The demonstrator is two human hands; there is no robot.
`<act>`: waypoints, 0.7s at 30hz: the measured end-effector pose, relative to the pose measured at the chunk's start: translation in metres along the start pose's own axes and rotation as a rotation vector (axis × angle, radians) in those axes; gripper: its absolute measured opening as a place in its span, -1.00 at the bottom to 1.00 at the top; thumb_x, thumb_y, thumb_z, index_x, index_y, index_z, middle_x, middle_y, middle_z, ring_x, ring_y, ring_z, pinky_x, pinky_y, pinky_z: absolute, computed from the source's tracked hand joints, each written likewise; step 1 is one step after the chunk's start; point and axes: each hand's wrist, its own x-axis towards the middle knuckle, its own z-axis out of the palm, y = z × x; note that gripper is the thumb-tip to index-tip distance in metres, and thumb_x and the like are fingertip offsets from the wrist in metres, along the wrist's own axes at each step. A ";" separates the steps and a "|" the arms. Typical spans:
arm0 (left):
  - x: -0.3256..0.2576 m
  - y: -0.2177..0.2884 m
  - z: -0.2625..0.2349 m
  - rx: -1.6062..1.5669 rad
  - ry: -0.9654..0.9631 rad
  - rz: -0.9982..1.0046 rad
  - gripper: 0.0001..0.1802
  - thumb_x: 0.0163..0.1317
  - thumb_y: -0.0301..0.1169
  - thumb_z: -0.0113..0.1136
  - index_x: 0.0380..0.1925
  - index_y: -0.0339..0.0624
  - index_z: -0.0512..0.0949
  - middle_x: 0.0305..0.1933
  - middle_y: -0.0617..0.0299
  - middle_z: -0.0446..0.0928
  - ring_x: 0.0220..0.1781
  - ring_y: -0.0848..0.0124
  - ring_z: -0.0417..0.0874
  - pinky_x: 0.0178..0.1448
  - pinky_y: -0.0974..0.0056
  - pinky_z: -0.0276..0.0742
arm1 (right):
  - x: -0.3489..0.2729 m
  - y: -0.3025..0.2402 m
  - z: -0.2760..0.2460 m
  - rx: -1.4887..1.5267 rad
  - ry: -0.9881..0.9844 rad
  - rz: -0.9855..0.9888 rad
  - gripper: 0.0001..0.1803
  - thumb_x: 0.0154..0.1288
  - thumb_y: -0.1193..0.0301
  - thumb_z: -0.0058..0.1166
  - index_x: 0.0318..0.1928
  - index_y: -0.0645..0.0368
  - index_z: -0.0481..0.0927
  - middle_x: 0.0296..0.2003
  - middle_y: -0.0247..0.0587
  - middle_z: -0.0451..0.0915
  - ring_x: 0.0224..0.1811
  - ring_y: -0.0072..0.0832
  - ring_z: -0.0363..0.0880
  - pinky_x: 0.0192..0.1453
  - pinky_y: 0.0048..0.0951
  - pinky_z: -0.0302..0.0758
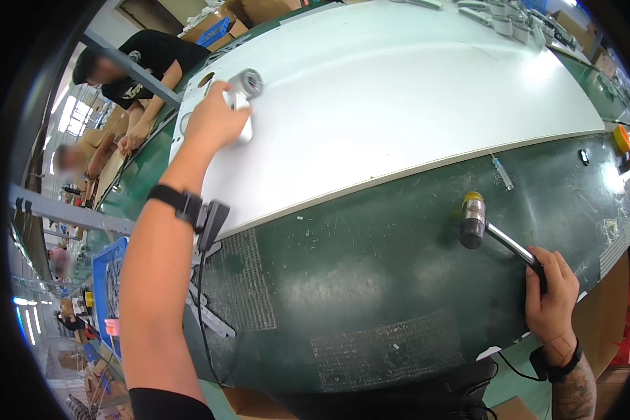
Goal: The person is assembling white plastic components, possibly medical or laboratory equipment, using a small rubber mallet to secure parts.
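Note:
My left hand (215, 117) is closed round a grey-and-white device with a round, cylinder-like head (248, 83) and a pale handle, at the left end of the white board (399, 98). The fingers hide part of it, and its exact kind does not show. At the lower right, my right hand (553, 295) grips the black handle end of a mallet (474, 220). The mallet has one yellow face and one black face, and its head is over the green mat, away from the board.
A small syringe-like tube (502, 173) lies on the green mat (343, 273) by the board's edge. Grey parts (511, 24) cluster at the far right. Metal pieces (210, 311) lie under my left forearm, near a blue crate (108, 280). A co-worker (143, 70) sits at far left.

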 end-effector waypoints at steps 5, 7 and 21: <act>0.065 0.065 -0.005 -0.469 -0.412 -0.273 -0.30 0.57 0.10 0.19 0.54 -0.06 0.51 -0.09 -0.03 0.83 -0.06 0.08 0.83 0.21 0.07 0.71 | -0.002 0.006 0.001 -0.031 -0.021 0.021 -0.68 0.31 0.65 0.23 0.07 0.28 0.72 -0.35 -0.07 0.56 -0.35 -0.09 0.60 -0.23 -0.15 0.50; 0.111 0.019 0.005 -0.304 -0.066 -0.067 -0.32 0.54 0.11 0.22 0.46 -0.07 0.61 -0.05 -0.08 0.85 0.01 0.02 0.86 0.23 0.08 0.71 | -0.002 0.003 0.003 -0.040 -0.027 0.038 -0.68 0.29 0.66 0.23 0.05 0.28 0.72 -0.36 -0.08 0.56 -0.37 -0.09 0.58 -0.25 -0.15 0.49; 0.113 -0.111 0.012 0.097 -0.178 -0.113 -0.41 0.36 -0.07 0.50 0.15 -0.40 0.76 0.08 -0.25 0.84 0.16 -0.06 0.89 0.24 -0.01 0.73 | -0.001 0.009 0.002 -0.007 -0.021 0.017 -0.67 0.10 0.59 0.29 -0.06 0.19 0.73 -0.40 -0.16 0.45 -0.43 -0.15 0.53 -0.33 -0.15 0.45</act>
